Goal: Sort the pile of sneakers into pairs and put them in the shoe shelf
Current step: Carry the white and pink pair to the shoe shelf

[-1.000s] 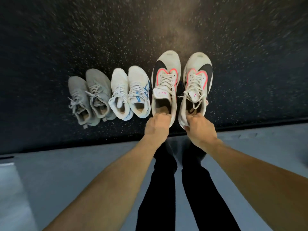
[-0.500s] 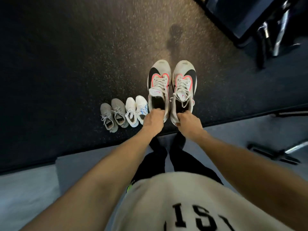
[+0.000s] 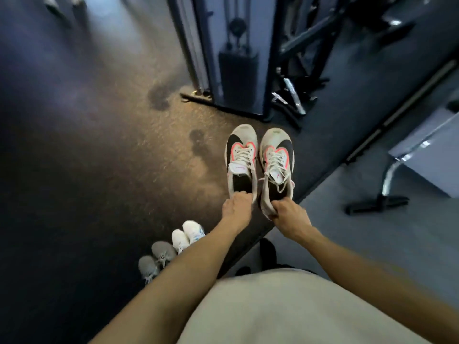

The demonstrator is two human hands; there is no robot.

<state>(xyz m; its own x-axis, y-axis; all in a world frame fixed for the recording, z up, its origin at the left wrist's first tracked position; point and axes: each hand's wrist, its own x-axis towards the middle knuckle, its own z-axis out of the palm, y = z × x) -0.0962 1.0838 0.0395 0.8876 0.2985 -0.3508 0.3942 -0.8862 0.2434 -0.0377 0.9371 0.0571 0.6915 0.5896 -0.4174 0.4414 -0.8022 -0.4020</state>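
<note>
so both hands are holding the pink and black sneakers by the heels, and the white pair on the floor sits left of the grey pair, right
Not quite. The left hand and right hand do each hold one of the pink and black sneakers by the heel, but the head view shows the white pair on the floor to the right of the grey pair, not left.

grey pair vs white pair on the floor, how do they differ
The grey pair is grey all over, while the white pair is white with blue marks. The grey pair lies nearer the person and further left; the white pair lies beyond it, closer to the left hand. Both stand side by side on the dark floor, untouched, partly hidden by the left forearm.
</note>
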